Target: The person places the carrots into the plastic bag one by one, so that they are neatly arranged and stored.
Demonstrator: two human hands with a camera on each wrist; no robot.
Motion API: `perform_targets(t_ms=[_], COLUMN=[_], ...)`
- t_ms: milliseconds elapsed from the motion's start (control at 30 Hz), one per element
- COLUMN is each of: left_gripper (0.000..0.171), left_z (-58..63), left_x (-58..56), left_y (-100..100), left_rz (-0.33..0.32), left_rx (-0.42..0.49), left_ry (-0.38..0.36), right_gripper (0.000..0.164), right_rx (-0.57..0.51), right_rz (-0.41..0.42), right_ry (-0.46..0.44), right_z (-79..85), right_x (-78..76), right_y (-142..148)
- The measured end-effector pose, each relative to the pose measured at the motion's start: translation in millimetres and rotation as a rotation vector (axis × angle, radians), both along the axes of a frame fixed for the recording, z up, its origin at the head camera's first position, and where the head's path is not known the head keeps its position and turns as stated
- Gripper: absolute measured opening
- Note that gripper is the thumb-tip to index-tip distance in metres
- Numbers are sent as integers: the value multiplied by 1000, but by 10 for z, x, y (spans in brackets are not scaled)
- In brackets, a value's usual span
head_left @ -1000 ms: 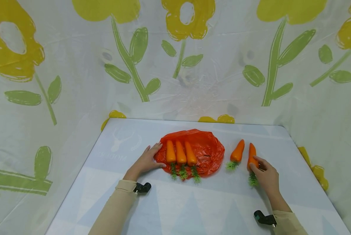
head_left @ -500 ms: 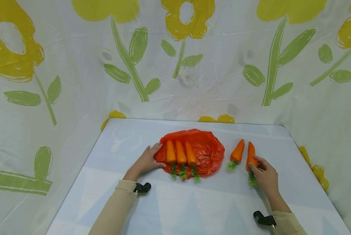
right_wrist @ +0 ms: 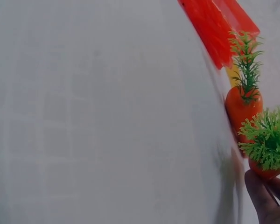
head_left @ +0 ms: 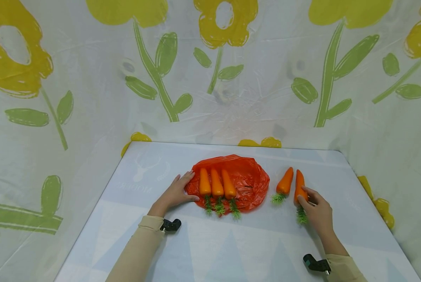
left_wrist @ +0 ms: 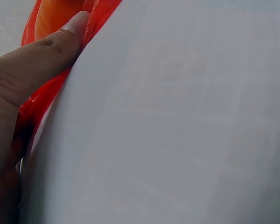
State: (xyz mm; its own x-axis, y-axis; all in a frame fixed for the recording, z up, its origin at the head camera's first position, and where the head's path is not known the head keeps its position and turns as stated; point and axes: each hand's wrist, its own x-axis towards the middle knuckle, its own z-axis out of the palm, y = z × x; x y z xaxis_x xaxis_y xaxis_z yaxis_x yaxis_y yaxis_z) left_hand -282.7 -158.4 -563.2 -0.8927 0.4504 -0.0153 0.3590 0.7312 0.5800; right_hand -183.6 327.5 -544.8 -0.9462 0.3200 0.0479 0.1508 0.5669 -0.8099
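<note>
An orange toy carrot (head_left: 300, 188) with green leaves lies at the right in the head view. My right hand (head_left: 316, 207) pinches it near its leafy end, thumb on the near side. In the right wrist view, its leaf tuft (right_wrist: 270, 140) hides most of its body. Just left of it lies another toy carrot (head_left: 284, 182). My left hand (head_left: 176, 192) rests with spread fingers at the left edge of a crumpled red plastic bag (head_left: 254, 180). Its thumb (left_wrist: 51, 51) lies straight against the plastic. Three toy carrots (head_left: 217, 184) lie side by side on the bag, leaves toward me.
Everything lies on a pale table (head_left: 210, 243) with a faint triangle pattern. A flower-printed curtain (head_left: 253, 94) encloses its back and sides. Black devices, such as the right one (head_left: 316, 264), are strapped at both wrists.
My right hand has slid the pinched carrot slightly left and away from me, closer to the loose carrot beside it. The left hand and the bag have stayed put.
</note>
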Motion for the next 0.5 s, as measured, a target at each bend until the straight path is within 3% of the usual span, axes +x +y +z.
perform_targets(t_ms=[500], left_gripper=[105], left_z=[23], left_x=[12], left_y=[4], left_rz=[14], left_rx=[-8], left_ry=[-19], right_gripper=[53], right_rx=[6], right_rz=[20], right_ry=[58], right_z=[40], right_x=[6], right_y=[-70])
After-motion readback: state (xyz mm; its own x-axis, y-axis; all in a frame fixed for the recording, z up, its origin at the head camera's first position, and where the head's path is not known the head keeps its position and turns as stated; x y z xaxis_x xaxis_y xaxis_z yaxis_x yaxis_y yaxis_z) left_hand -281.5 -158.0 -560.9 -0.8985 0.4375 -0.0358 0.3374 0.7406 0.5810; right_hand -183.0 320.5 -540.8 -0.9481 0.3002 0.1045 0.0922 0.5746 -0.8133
